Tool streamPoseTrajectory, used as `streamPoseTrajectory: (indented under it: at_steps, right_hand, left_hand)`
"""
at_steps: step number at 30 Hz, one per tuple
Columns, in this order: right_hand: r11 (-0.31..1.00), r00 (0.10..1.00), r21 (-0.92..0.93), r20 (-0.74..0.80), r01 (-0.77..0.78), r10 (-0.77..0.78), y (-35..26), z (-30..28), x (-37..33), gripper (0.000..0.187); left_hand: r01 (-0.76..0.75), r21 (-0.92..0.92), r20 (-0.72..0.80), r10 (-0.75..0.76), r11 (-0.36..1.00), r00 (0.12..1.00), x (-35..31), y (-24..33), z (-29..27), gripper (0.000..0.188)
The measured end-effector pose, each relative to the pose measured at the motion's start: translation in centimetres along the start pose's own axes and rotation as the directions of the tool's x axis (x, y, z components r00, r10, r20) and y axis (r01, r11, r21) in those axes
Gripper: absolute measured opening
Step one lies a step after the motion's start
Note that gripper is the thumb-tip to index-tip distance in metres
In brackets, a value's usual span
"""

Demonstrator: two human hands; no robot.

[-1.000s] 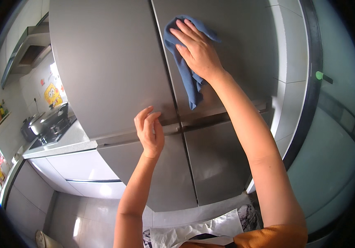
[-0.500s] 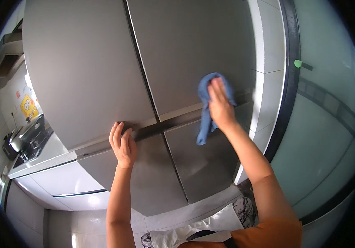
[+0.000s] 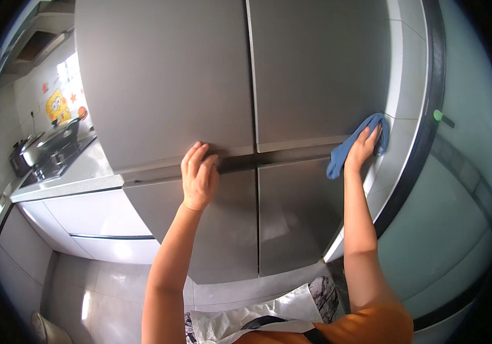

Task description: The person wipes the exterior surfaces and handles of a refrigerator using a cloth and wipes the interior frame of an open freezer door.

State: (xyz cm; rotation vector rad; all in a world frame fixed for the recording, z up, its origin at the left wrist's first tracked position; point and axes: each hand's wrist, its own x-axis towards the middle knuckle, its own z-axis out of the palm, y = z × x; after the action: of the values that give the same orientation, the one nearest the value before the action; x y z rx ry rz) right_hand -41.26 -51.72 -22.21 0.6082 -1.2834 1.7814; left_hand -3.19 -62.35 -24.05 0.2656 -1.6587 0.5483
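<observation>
A tall grey refrigerator (image 3: pixel 168 86) with two upper and two lower doors stands in front of me. My right hand (image 3: pixel 361 151) presses a blue cloth (image 3: pixel 342 155) against the right edge of the upper right door (image 3: pixel 320 74), near its bottom corner. One end of the cloth hangs to the left of the wrist. On the left, my left hand (image 3: pixel 200 180) rests its fingertips at the bottom edge of the upper left door, beside the dark handle recess (image 3: pixel 237 164). Its fingers are apart, slightly bent, with nothing in them.
White tiled wall (image 3: pixel 407 69) and a frosted glass door (image 3: pixel 463 189) with a dark frame border the refrigerator's right side. To the left are a counter (image 3: pixel 94 165), a stove with a pot (image 3: pixel 32 150) and white cabinets (image 3: pixel 108 213). A bin (image 3: pixel 51 331) stands at lower left.
My right hand has carried the cloth rightward along the upper right door to its side edge. The view has turned a little; my left hand stays at the upper left door's bottom edge.
</observation>
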Motion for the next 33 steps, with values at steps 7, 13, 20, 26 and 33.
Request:
streamPoseTrajectory:
  at_steps: [7,13,20,26,33]
  right_hand:
    - [0.763,0.678,0.281,0.351,0.582,-0.646,-12.8,1.3,-6.3,0.041]
    - [0.614,0.398,0.555,0.47,0.561,-0.788,-23.7,4.3,-15.7,0.051]
    - [0.396,0.234,0.592,0.334,0.702,-0.913,-31.4,7.5,-21.2,0.042]
    - [0.18,0.046,0.73,0.2,0.659,-0.979,-31.3,8.4,-22.9,0.041]
    - [0.315,0.145,0.605,0.314,0.731,-0.938,-20.7,3.1,-13.0,0.035]
  left_hand:
    - [0.063,-0.181,0.109,-0.044,0.982,0.993,0.5,-0.2,-2.1,0.036]
    - [0.349,0.009,-0.325,-0.328,0.937,0.887,-1.5,-4.0,-7.4,0.04]
    - [0.718,-0.28,-0.371,-0.762,0.637,0.531,-6.7,-9.6,-11.0,0.035]
    - [0.712,-0.314,-0.44,-0.761,0.629,0.478,-6.6,-10.4,-10.4,0.031]
    - [0.642,-0.281,-0.451,-0.688,0.714,0.569,-4.3,-10.1,-10.0,0.028]
